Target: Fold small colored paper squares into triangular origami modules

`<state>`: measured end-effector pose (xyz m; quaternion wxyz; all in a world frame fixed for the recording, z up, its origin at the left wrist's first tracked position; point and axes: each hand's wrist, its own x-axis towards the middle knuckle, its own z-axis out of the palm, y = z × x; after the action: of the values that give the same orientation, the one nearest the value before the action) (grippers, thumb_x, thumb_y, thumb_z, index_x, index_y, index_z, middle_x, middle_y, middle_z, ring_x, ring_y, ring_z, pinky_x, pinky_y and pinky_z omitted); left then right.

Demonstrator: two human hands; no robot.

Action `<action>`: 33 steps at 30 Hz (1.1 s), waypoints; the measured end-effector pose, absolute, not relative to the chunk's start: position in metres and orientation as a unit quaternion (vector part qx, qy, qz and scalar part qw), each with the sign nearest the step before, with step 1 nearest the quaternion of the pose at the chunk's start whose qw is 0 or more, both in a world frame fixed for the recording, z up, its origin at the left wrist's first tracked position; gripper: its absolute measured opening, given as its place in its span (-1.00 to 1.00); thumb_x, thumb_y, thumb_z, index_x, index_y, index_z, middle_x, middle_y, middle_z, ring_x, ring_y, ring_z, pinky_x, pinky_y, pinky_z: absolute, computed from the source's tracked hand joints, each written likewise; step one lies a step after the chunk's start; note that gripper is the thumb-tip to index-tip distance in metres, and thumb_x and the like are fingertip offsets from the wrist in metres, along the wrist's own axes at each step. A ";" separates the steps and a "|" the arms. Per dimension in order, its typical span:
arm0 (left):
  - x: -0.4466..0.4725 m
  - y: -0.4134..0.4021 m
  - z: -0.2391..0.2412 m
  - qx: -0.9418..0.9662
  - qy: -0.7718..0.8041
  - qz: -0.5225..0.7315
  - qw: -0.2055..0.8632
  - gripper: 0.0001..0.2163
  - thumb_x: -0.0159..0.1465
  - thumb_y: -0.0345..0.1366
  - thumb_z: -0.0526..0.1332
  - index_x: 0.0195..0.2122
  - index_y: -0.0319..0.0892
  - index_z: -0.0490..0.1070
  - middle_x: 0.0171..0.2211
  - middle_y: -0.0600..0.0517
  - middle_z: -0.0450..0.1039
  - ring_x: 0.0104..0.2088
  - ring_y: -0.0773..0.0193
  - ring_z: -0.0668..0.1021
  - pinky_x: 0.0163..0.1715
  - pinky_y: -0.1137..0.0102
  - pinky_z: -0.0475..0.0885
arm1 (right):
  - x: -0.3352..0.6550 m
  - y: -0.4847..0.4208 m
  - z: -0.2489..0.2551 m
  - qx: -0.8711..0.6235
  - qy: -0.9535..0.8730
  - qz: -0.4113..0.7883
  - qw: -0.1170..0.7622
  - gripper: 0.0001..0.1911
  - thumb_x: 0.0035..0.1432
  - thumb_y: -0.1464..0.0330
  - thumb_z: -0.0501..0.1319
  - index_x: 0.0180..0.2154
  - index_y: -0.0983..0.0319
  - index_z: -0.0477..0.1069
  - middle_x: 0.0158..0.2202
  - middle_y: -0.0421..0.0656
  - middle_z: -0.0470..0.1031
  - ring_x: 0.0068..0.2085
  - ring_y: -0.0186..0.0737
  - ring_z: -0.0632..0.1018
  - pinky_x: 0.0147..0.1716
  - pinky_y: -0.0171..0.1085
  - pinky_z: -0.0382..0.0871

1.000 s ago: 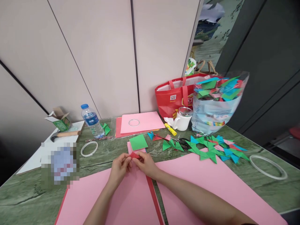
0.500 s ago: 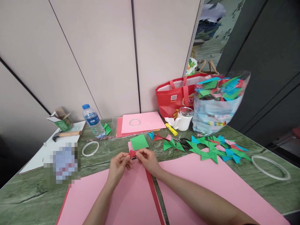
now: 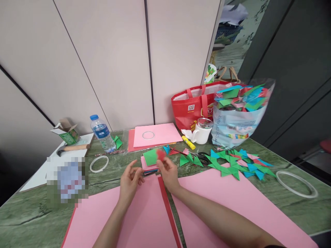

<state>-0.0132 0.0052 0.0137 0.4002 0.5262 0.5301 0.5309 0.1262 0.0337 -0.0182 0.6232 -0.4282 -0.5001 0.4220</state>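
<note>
Between the fingertips of my right hand (image 3: pixel 168 174) is a small red folded paper piece (image 3: pixel 160 155), blurred by motion. My left hand (image 3: pixel 130 179) hovers over the pink sheet (image 3: pixel 139 210) with its fingers curled loosely and apart, holding nothing. Just beyond both hands lies a stack of small paper squares, with a green square (image 3: pixel 150 157) on top and pink edges under it. Blue folded paper (image 3: pixel 167 149) and red folded paper (image 3: pixel 174 151) rest right of the stack. Black-handled scissors (image 3: pixel 204 158) lie among green folded pieces (image 3: pixel 190 159).
A water bottle (image 3: pixel 100 133), hammer (image 3: pixel 73 148) and small box (image 3: pixel 66 132) stand or lie at left. Behind are pink paper (image 3: pixel 165 134), a red bag (image 3: pixel 183 110), white mug (image 3: pixel 203 132), yellow glue stick (image 3: pixel 188 142) and a filled plastic bag (image 3: pixel 232 124). A ring (image 3: pixel 297 184) lies right.
My right hand has moved right and slightly up, carrying the red folded paper away from my left hand. My left hand has let go of it and its fingers have parted.
</note>
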 end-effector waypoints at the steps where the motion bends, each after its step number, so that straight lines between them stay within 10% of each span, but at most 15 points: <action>1: -0.013 0.005 0.014 0.527 0.533 0.528 0.400 -0.57 0.11 -0.16 0.11 -0.02 -0.19 0.12 -0.48 0.07 0.42 -0.68 0.38 0.41 -0.72 0.48 0.29 | 0.128 0.037 -0.018 -0.423 -0.474 0.414 0.652 -0.76 0.05 0.24 0.10 -0.27 0.26 0.30 -0.37 -0.15 0.39 -0.40 -0.31 0.42 -0.49 -0.37 0.32; 12: -0.012 0.005 0.012 0.543 0.548 0.501 0.393 -0.64 0.11 -0.15 0.10 -0.10 -0.21 0.19 -0.47 0.04 0.42 -0.68 0.38 0.41 -0.75 0.49 0.29 | 0.134 0.046 -0.039 -0.495 -0.737 0.145 0.437 -0.47 0.04 0.55 -0.01 0.09 0.31 0.09 0.10 -0.01 0.18 0.20 -0.08 -0.04 0.10 0.01 -0.04; 20: -0.011 0.006 0.002 0.544 0.555 0.473 0.414 -0.63 0.07 -0.13 0.13 -0.15 -0.23 0.26 -0.53 0.04 0.45 -0.60 0.30 0.48 -0.66 0.45 0.35 | 0.130 0.040 -0.033 -0.517 -0.776 0.114 0.343 -0.68 0.04 0.53 0.08 -0.14 0.21 0.37 -0.20 -0.05 0.48 0.03 -0.07 0.30 0.00 -0.08 0.12; 33: -0.012 0.007 -0.002 0.558 0.536 0.476 0.419 -0.50 0.10 -0.15 0.12 0.03 -0.25 0.09 -0.46 -0.02 0.50 -0.46 0.20 0.56 -0.44 0.32 0.46 | 0.133 0.036 -0.026 -0.511 -0.701 0.156 0.473 -0.91 0.00 0.47 0.15 -0.45 0.21 0.41 -0.41 -0.14 0.48 -0.22 -0.15 0.39 -0.22 -0.19 0.21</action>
<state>-0.0120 0.0071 -0.0024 0.4194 0.5578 0.5355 0.4755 0.1330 0.0365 -0.0258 0.4729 -0.5109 -0.7009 0.1556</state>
